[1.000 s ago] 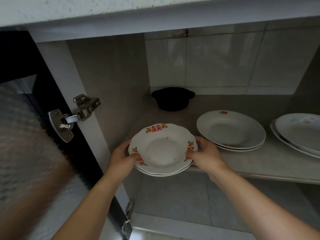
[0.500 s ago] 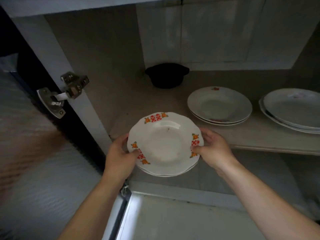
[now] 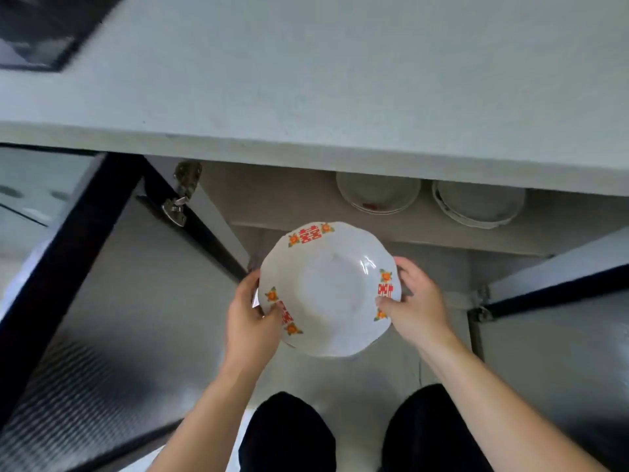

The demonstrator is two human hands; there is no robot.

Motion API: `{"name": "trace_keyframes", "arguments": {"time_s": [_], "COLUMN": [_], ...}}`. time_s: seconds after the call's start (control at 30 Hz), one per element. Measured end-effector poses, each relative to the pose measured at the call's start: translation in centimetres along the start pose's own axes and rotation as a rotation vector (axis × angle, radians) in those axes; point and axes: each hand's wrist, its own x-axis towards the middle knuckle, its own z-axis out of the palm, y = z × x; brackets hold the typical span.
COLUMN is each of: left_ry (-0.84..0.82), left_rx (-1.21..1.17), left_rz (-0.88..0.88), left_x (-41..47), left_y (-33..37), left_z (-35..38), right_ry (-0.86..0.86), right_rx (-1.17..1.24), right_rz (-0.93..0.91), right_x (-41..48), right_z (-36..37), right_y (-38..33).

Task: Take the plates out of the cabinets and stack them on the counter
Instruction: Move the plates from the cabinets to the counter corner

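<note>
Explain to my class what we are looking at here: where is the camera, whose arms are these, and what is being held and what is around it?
There is no machine here. The camera is worn on a person's head and looks down, so the two bare arms coming up from the bottom edge are that person's own.

The left hand and the right hand grip opposite edges of a white plate with red and orange decorations, held in the air outside the cabinet.

The wide pale slab across the top is the counter; the part in view is bare. Under its edge, on the cabinet shelf, two more piles of white plates wait. The dark-framed panels on either side are open cabinet doors.
</note>
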Motion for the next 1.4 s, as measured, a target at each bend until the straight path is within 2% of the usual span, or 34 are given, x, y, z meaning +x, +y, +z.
{"name": "trace_keyframes", "arguments": {"time_s": [0.33,0.6,0.83,1.1,1.4], "left_ry": [-0.012,-0.065,-0.041,0.09,0.333], "left_rx": [0.08,0.118,0.073,-0.025,-0.13], "left_rz": [-0.141,-0.034,0.052,0.07,0.031], "left_x": [-11.4,-14.7,-16.9,-20.2,-24.8], "left_y": [10.3,18.4,23.1,25.2,24.8], "left_z": [-7.7,-12.8,-14.2,-15.2,-17.5], "right_ry": [-0.025,0.023,0.033,-0.113,-0.428], "right_rx": [-0.06,-0.052,-0.038,-0.037,-0.071], "right_rz": [0.086,0.003,-0.138,-0.266,-0.351], "right_x": [-13.5,-18.7,-20.5,-21.2,-21.2], "right_z": [-3.2,-5.1,-7.0,-8.5,-6.5], "right_y": [-10.5,-19.5,-23.7,-26.4,-28.7]}}
